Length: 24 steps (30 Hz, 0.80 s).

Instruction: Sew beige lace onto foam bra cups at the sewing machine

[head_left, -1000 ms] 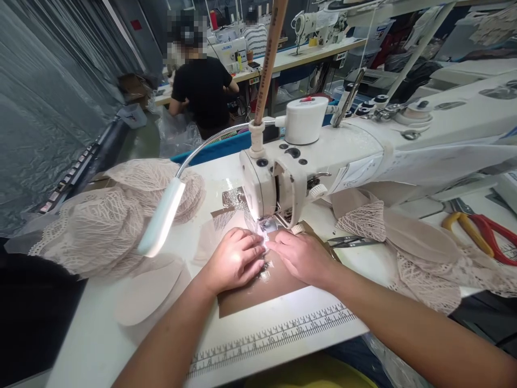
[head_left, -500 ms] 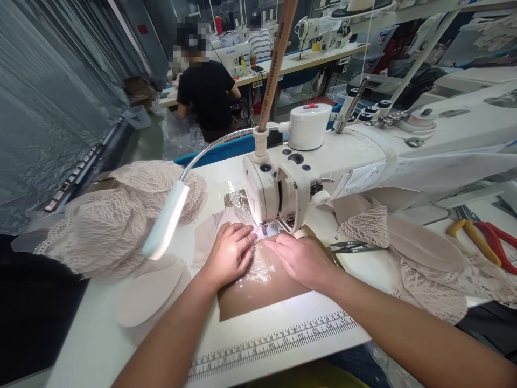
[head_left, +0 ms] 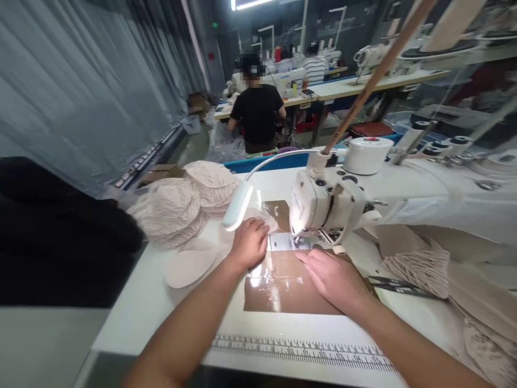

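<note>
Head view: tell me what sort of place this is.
Most likely a garment sewing workshop: an industrial sewing machine up close, a pile of lace pieces on the white table, and further sewing tables behind, with another person seated at one.

Sewing station, operator's view. The machine head [head_left: 323, 207] stands on the table [head_left: 137, 312] right of centre, its lamp [head_left: 238, 213] reaching out to its left. A flat sheet [head_left: 283, 293] lies before the head; the left hand [head_left: 250, 242] rests at the sheet's rear left corner, the right hand [head_left: 335, 277] on its right part. A ruler [head_left: 302, 351] runs along the table's front edge. Lace pieces [head_left: 177, 207] are piled at rear left, snips [head_left: 399, 288] lie right of the sheet, and a seated person [head_left: 257, 113] is at a table behind
</note>
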Tool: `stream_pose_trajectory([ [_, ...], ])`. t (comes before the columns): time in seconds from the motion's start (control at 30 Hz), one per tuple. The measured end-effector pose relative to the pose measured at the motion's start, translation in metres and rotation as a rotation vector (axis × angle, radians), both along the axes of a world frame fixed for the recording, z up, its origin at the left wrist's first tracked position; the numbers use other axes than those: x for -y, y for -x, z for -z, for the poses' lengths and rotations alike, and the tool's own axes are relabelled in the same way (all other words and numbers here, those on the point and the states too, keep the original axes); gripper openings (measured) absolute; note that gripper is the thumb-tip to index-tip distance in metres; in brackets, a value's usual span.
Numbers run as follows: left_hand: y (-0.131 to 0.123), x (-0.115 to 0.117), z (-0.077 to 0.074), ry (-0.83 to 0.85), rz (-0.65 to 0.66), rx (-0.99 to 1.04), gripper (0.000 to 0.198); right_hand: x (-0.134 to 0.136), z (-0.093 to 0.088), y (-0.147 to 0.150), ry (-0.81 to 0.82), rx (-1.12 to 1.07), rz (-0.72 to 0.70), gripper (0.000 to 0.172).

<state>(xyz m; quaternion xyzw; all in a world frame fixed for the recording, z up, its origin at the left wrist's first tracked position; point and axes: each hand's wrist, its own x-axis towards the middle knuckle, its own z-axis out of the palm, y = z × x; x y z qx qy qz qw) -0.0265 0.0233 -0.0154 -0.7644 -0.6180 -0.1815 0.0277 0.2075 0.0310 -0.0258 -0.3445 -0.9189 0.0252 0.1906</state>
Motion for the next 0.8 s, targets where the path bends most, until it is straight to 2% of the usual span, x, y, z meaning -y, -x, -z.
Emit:
stream_pose_trajectory([
  [0.1, 0.004, 0.006, -0.013, 0.046, -0.069, -0.062, 0.027, -0.003, 0.006, -0.002, -0.048, -0.042, -0.040, 0.036],
  [0.17, 0.009, 0.018, -0.029, 0.069, -0.089, -0.089, 0.026, -0.005, 0.010, -0.003, -0.072, -0.050, -0.055, 0.037],
  [0.23, 0.019, 0.036, -0.048, 0.096, -0.106, -0.119, 0.023, -0.006, 0.013, -0.003, -0.085, -0.044, -0.059, 0.036],
  [0.3, 0.035, 0.060, -0.065, 0.123, -0.177, -0.176, 0.019, -0.007, 0.015, -0.004, -0.096, -0.038, -0.062, 0.036],
  [0.37, 0.058, 0.086, -0.072, 0.125, -0.383, -0.255, 0.025, -0.008, 0.016, -0.004, -0.112, -0.039, -0.070, 0.036],
  [0.43, 0.084, 0.113, -0.067, 0.096, -0.643, -0.305, 0.032, -0.008, 0.017, -0.004, -0.123, -0.044, -0.073, 0.037],
  [0.47, 0.095, 0.125, -0.060, 0.108, -0.725, -0.287, 0.033, -0.008, 0.017, -0.004, -0.123, -0.046, -0.070, 0.037],
  [0.5, 0.105, 0.137, -0.052, 0.136, -0.755, -0.234, 0.033, -0.008, 0.017, -0.004, -0.120, -0.047, -0.069, 0.037],
  [0.57, 0.115, 0.158, -0.036, 0.135, -0.673, -0.031, 0.025, -0.008, 0.015, -0.003, -0.111, -0.050, -0.068, 0.037],
  [0.63, 0.113, 0.175, -0.026, 0.167, -0.576, 0.283, 0.021, -0.007, 0.013, -0.003, -0.094, -0.055, -0.065, 0.036],
  [0.7, 0.099, 0.186, -0.027, 0.308, -0.502, 0.672, 0.026, -0.006, 0.010, -0.002, -0.064, -0.056, -0.051, 0.037],
  [0.77, 0.079, 0.188, -0.037, 0.485, -0.377, 1.026, 0.032, -0.005, 0.007, -0.001, -0.019, -0.049, -0.031, 0.036],
  [0.8, 0.067, 0.184, -0.043, 0.554, -0.298, 1.140, 0.038, -0.004, 0.005, -0.001, 0.008, -0.044, -0.021, 0.036],
])
